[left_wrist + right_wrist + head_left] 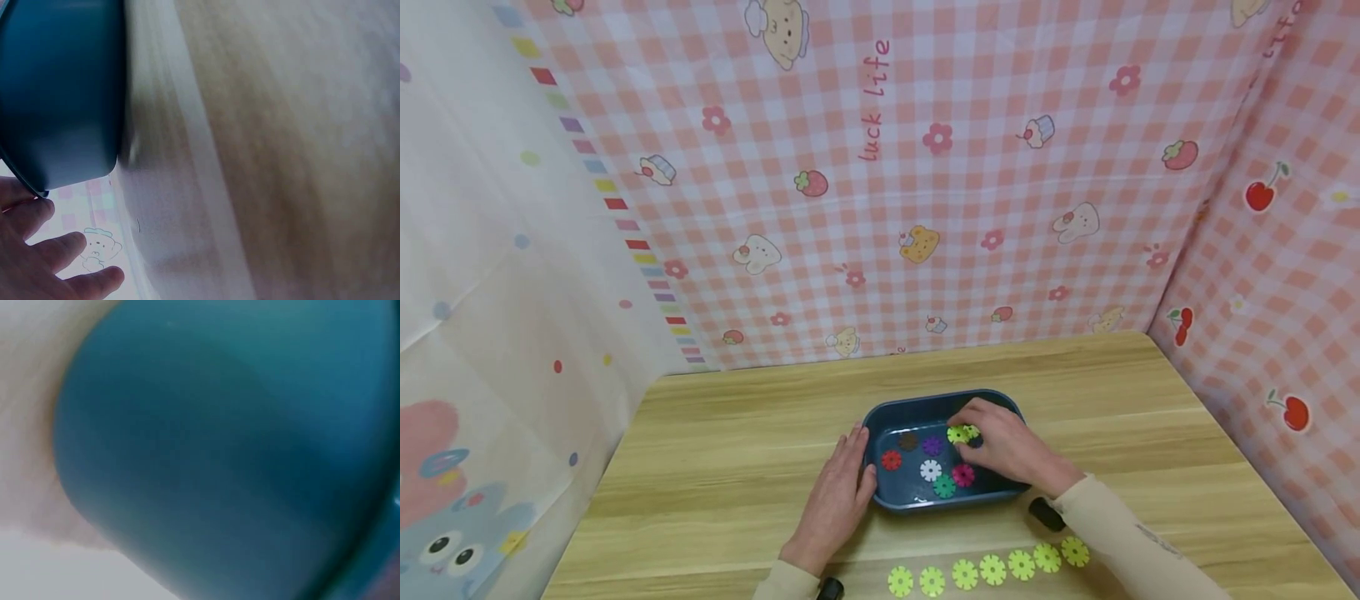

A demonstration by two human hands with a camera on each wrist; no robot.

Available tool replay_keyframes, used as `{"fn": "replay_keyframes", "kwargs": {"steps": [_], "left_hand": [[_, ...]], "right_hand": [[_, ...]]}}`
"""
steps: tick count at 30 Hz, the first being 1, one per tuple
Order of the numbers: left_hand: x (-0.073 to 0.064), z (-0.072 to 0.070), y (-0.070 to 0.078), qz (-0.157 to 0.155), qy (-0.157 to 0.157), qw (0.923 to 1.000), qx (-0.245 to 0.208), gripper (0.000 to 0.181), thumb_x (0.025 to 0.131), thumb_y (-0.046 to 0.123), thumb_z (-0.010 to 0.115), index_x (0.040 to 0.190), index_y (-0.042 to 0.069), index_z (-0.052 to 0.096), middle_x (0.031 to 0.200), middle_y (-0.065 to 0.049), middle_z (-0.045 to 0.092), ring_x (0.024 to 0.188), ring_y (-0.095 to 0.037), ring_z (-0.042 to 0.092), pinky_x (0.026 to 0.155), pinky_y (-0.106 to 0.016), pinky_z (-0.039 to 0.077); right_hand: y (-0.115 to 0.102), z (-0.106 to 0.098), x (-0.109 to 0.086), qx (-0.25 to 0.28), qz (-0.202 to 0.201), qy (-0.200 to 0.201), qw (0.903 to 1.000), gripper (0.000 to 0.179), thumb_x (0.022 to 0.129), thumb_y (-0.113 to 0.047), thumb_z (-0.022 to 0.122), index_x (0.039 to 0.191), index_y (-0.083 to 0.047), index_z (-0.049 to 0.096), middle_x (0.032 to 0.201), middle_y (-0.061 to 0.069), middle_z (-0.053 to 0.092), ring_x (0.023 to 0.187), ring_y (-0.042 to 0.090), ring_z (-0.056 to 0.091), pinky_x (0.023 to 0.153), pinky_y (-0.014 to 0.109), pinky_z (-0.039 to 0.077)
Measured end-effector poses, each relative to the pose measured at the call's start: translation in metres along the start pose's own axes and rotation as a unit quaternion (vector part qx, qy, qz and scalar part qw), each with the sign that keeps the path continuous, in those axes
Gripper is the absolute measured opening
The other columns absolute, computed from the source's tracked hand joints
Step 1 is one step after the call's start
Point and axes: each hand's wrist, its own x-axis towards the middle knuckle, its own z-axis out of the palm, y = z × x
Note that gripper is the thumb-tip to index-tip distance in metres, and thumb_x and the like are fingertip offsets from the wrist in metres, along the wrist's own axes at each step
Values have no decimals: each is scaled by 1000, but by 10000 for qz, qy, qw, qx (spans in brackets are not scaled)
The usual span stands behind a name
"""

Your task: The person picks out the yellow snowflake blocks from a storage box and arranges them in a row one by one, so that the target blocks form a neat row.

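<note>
A dark blue tray (917, 503) lies on the table with notched plastic snowflake discs inside. My right hand (1003, 442) reaches in over its right side, thumb and fingertips pinching a yellow-green snowflake disc (958, 435). More yellow-green shows beside that disc, partly behind the fingers. Against the tray's left wall rests my left hand (838, 492), its fingers straight along the rim. The left wrist view has the left fingers (94, 284) near the tray's outer wall (69, 94). Only the tray's outer wall (206, 444) fills the right wrist view, hiding the right fingers.
Red (891, 460), brown (908, 441), purple (932, 446), white (931, 471), green (944, 486) and magenta discs (963, 476) lie in the tray. Along the front of the wooden table (715, 467) runs a row of several yellow-green discs (992, 570). Patterned cloth (880, 208) stands behind.
</note>
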Motion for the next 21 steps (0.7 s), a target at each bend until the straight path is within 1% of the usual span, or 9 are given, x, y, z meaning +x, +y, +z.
{"fn": "replay_keyframes", "kwargs": {"steps": [3, 6, 9, 13, 15, 21], "left_hand": [[0, 0, 0, -5, -2, 10000, 18, 57, 108, 27, 53, 157, 0, 40, 164, -16, 37, 150, -41, 34, 119, -58, 33], [-1, 0, 0, -31, -18, 10000, 33, 58, 108, 27, 52, 158, 1, 40, 165, -16, 37, 151, -40, 34, 119, -59, 33], [-1, 0, 0, -35, -24, 10000, 31, 58, 108, 28, 52, 158, 1, 40, 164, -16, 37, 151, -40, 34, 119, -59, 33], [-1, 0, 0, 36, 20, 10000, 25, 57, 108, 27, 53, 157, 0, 40, 164, -17, 37, 150, -41, 35, 119, -59, 33], [-1, 1, -1, 69, 45, 10000, 18, 57, 108, 26, 53, 157, 0, 41, 164, -17, 38, 150, -41, 35, 119, -59, 33], [0, 1, -1, 88, 61, 9999, 2, 57, 108, 26, 53, 157, 0, 41, 163, -17, 38, 150, -42, 35, 118, -60, 33]], "right_hand": [[0, -5, -4, 83, -64, 86, 9999, 29, 89, -20, 82, 116, -11, 76, 116, 3, 66, 103, 21, 64, 92, 45, 58], [1, -10, -8, 86, -138, 190, 9997, 29, 89, -19, 81, 116, -11, 76, 117, 4, 66, 102, 21, 64, 89, 44, 58], [1, -15, -13, 108, -222, 297, 9993, 29, 89, -19, 81, 116, -11, 76, 115, 3, 66, 96, 18, 63, 82, 37, 58], [2, -21, -19, 162, -345, 440, 9983, 30, 88, -17, 80, 117, -9, 76, 113, 3, 66, 88, 18, 62, 73, 30, 55], [3, -23, -22, 134, -409, 506, 9978, 31, 88, -17, 81, 116, -8, 76, 112, 3, 66, 88, 19, 63, 72, 29, 56], [4, -29, -31, -22, -572, 725, 9957, 32, 85, -16, 84, 114, -6, 76, 110, 3, 67, 94, 21, 66, 80, 38, 60]]}}
